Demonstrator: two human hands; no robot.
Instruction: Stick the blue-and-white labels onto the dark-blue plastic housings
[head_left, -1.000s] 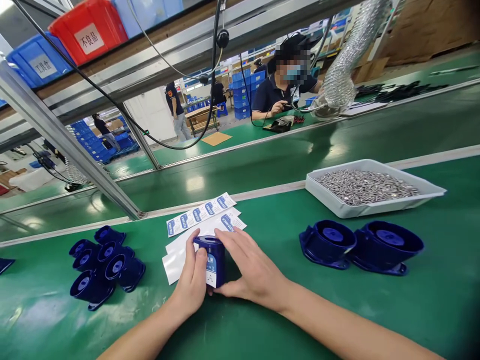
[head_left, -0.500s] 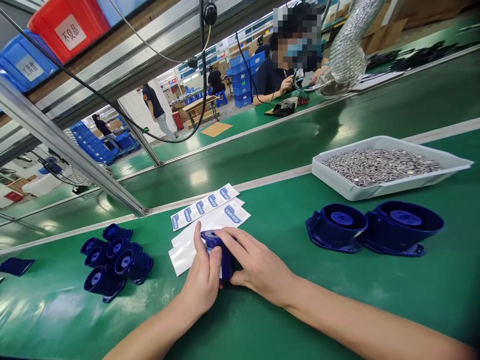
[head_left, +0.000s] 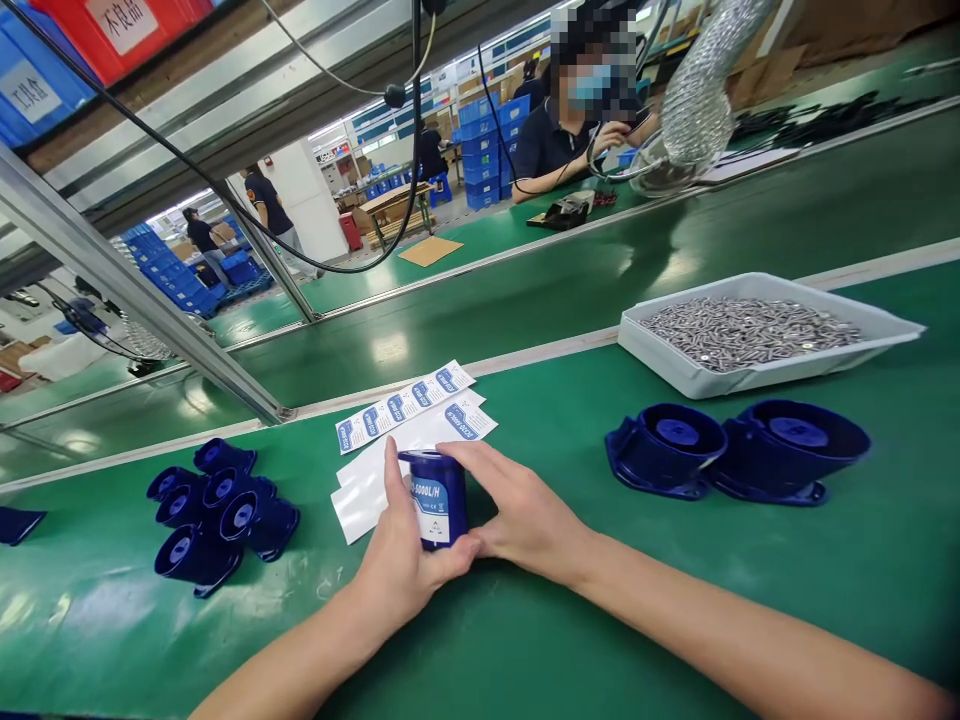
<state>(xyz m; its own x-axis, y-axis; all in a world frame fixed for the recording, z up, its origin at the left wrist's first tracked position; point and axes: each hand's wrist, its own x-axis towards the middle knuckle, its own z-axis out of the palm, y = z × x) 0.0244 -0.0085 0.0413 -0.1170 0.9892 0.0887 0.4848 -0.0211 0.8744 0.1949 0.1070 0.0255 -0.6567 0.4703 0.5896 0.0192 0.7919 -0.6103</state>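
Note:
Between my two hands is a dark blue plastic housing (head_left: 456, 500), held upright over the green bench. On its near side sits a blue and white label (head_left: 430, 508) with "5000L/H" legible. My left hand (head_left: 401, 540) grips the housing from the left, its thumb across the bottom of the label side. From the right, my right hand (head_left: 517, 510) holds it with fingers at the top rim and thumb low down. Just behind lie white label sheets (head_left: 367, 505) and a strip of printed labels (head_left: 405, 405), partly hidden by the hands.
Several blue housings (head_left: 225, 505) cluster at left, and two more (head_left: 795, 450) stand at right. Behind those sits a white tray (head_left: 675, 375) full of small metal screws. A metal frame post (head_left: 150, 280) slants at left. Across the bench a masked person (head_left: 555, 150) works.
The housing has been turned and tilted so its labelled side now faces me. My left thumb has shifted down off the label's face. The view has moved slightly.

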